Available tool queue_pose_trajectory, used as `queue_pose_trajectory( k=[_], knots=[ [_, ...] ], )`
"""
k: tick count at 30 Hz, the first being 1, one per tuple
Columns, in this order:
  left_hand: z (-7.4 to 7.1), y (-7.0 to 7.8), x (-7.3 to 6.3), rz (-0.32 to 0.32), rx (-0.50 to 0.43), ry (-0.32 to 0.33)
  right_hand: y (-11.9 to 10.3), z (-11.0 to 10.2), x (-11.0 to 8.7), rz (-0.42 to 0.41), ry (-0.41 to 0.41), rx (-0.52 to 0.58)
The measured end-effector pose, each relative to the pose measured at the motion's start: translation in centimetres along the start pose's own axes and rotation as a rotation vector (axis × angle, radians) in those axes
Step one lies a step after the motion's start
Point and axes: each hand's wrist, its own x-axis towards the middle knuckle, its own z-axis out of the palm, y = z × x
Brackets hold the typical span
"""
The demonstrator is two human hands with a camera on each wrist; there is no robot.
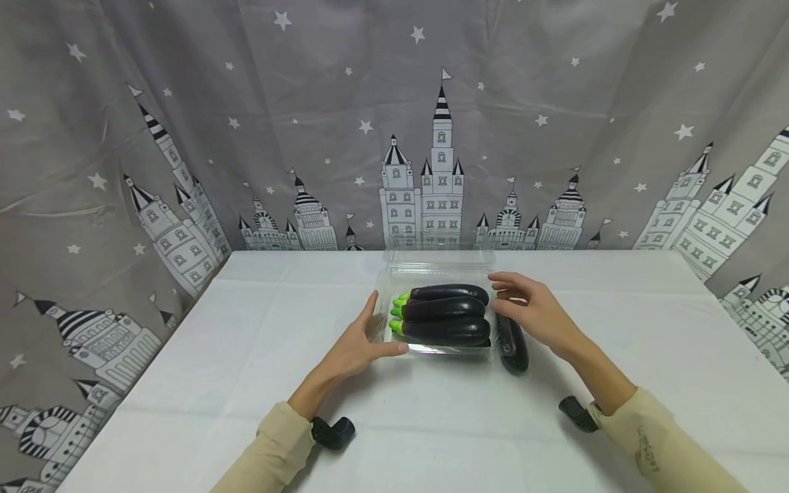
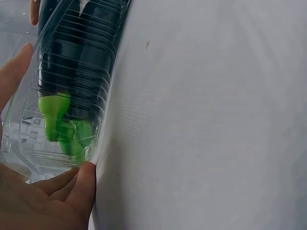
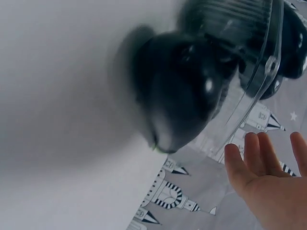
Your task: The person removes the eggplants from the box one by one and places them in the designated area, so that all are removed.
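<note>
A clear plastic container [image 1: 444, 350] stands in the middle of the table with several dark purple eggplants [image 1: 444, 309] inside, their green stems [image 2: 55, 108] pointing left. My left hand [image 1: 357, 346] holds its left end, thumb at the front rim and fingers against the end wall. Just beyond the right rim, my right hand [image 1: 536, 308] is raised with loosely bent fingers [image 3: 254, 155] and nothing in its grasp. Under that hand, a loose eggplant [image 1: 515, 348] lies on the table along the container's right side, its far end covered by the hand.
The container's hinged lid [image 1: 440, 255] is up at the back. A white cloth covers the table [image 1: 259, 329]. Behind it hangs a grey curtain [image 1: 345, 123] printed with castles and stars. Black camera mounts [image 1: 333, 433] sit under both wrists.
</note>
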Motion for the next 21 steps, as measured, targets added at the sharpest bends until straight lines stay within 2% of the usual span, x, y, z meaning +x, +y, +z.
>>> queue_pose_trajectory(
  k=[8,21],
  knots=[
    [0.0,0.3,-0.1,-0.005,-0.009,0.002,-0.7,1.2,0.6,-0.020,-0.030,-0.071],
    [0.1,0.4,0.1,-0.013,-0.015,-0.004,-2.5,2.6,1.9,-0.063,-0.078,-0.076]
  ],
)
